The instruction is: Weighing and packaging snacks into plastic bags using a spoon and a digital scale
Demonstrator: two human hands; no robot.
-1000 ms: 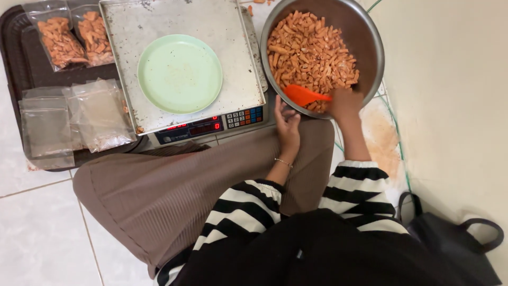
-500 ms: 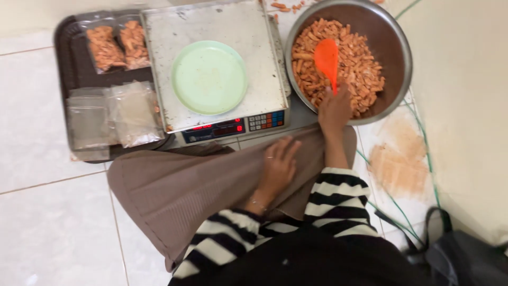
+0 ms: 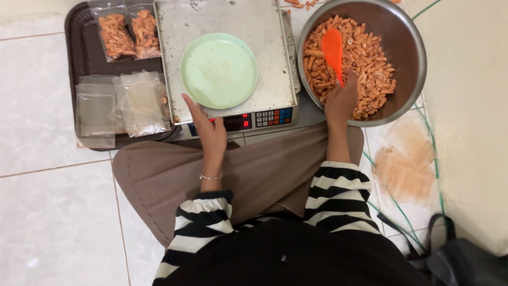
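Two hands at work. Right hand (image 3: 340, 100), at one o'clock, closed around an orange scoop (image 3: 333, 47) inside the steel bowl (image 3: 410, 63) of orange snack sticks (image 3: 370, 63). Left hand (image 3: 209, 130), fingers extended and holding nothing, fingertips at the rim of the green plate (image 3: 218, 70) on the scale (image 3: 235, 24) at twelve. Filled bags (image 3: 127, 34) and empty bags (image 3: 121, 103) lie on the dark tray (image 3: 76, 58) at ten.

- Home floor, doubling as small snack-packing spot
- White floor tiles (image 3: 47, 212), plain wall (image 3: 471, 106) alongside, no bench
- Digital weighing scale (image 3: 233, 63) set directly on floor
- Steel bowl (image 3: 410, 58) of orange snacks, dark tray (image 3: 76, 47) of small plastic bags (image 3: 119, 103)
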